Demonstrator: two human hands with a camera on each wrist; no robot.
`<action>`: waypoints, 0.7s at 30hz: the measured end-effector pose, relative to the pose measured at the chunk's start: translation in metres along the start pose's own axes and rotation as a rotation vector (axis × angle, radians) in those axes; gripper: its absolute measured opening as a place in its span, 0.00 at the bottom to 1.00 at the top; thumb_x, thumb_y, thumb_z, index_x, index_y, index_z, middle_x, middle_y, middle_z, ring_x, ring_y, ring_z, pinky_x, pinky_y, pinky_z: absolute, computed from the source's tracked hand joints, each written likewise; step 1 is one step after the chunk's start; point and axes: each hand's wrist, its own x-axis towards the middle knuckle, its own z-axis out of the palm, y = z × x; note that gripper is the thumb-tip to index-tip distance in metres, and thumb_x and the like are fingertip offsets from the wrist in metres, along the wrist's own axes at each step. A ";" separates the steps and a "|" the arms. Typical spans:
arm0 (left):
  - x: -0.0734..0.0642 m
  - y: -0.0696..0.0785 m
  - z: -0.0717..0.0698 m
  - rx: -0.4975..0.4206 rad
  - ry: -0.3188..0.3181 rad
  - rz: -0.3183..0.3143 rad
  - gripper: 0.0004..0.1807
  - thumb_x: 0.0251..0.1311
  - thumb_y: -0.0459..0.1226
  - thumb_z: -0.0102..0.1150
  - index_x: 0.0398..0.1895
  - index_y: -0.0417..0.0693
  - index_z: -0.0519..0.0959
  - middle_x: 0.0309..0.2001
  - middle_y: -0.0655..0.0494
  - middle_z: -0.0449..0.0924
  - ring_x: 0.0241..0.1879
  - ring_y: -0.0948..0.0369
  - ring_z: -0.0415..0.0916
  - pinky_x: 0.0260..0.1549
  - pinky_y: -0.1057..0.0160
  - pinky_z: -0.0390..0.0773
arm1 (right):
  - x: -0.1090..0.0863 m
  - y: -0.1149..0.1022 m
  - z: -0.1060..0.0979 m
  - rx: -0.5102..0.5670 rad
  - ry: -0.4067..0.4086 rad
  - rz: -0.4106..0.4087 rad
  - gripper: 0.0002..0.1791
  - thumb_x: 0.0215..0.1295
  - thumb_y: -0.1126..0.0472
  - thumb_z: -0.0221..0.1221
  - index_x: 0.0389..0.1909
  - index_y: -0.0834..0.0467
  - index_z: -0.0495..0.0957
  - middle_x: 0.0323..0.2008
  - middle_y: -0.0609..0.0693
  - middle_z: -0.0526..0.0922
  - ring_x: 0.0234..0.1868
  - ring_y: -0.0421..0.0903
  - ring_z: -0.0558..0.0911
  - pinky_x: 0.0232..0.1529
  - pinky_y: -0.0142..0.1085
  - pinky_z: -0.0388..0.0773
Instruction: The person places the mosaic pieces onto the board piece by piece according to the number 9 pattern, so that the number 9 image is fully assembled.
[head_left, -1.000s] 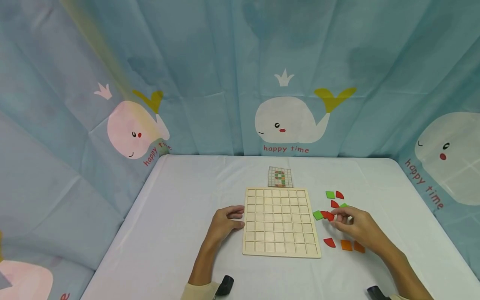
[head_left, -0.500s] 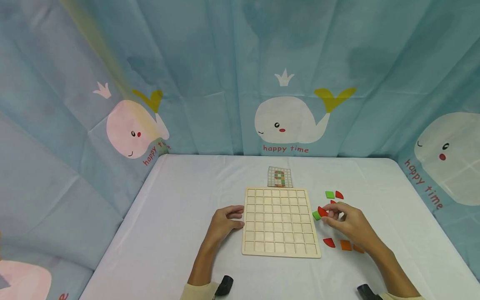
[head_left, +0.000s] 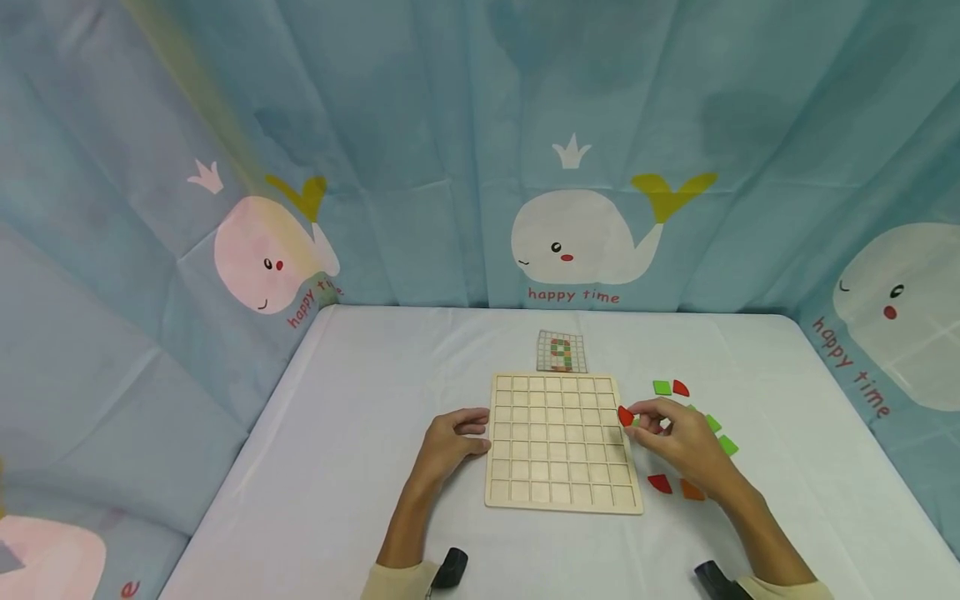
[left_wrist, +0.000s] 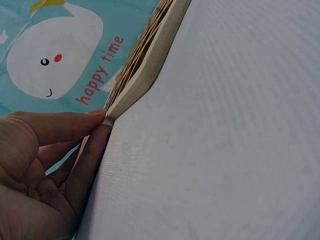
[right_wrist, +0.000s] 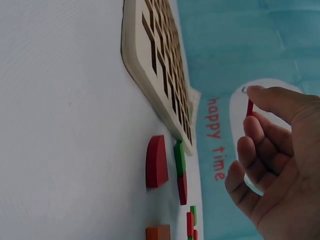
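Note:
A wooden grid board [head_left: 555, 493] with square recesses lies in the middle of the white table. Against its left edge rest the thumb and fingers of my left hand [head_left: 448, 446], spread apart along the rim; the left wrist view shows the fingertips touching the wooden edge [left_wrist: 155, 62]. My right hand [head_left: 678, 437] pinches a red quarter-circle tile [head_left: 626, 416] between thumb and finger, raised at the board's right edge. In the right wrist view this red tile [right_wrist: 250, 106] appears edge-on, clear of the table. The other right fingers are loosely bent.
Behind the board lies a small pattern card [head_left: 561, 352]. To its right are a green square tile [head_left: 662, 387], red quarter-circle tiles [head_left: 680, 388] [head_left: 660, 483], an orange tile [head_left: 692, 490] and more green tiles [head_left: 728, 445]. My right hand hides part of them.
My right hand has picked the red quarter-circle tile up from the pieces on the right and carried it left to the board's edge. My left hand has stayed in place.

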 end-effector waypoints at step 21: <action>0.000 0.003 0.002 -0.036 0.004 -0.016 0.28 0.56 0.26 0.73 0.63 0.39 0.83 0.55 0.45 0.86 0.52 0.53 0.85 0.42 0.65 0.89 | 0.012 -0.014 0.026 0.001 0.009 -0.036 0.15 0.64 0.58 0.75 0.48 0.59 0.87 0.31 0.41 0.79 0.35 0.38 0.77 0.34 0.28 0.77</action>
